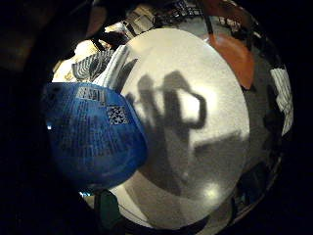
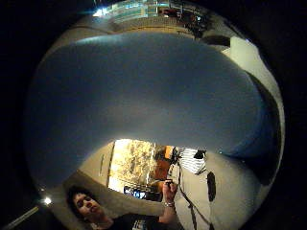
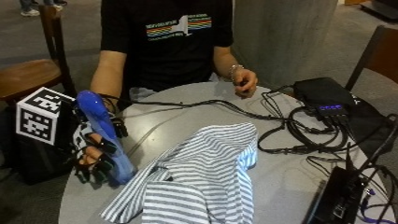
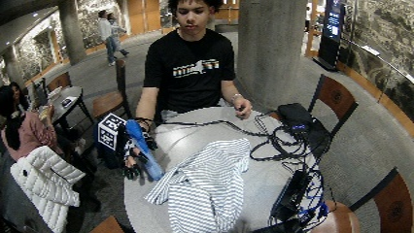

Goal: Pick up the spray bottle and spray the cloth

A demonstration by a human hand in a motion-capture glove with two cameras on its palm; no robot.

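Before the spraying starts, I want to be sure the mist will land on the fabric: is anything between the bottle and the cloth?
Nothing visible is. The gloved right hand holds the blue spray bottle at the table edge, and the striped cloth lies right beside it on the tabletop. The cables run on the cloth's far side.
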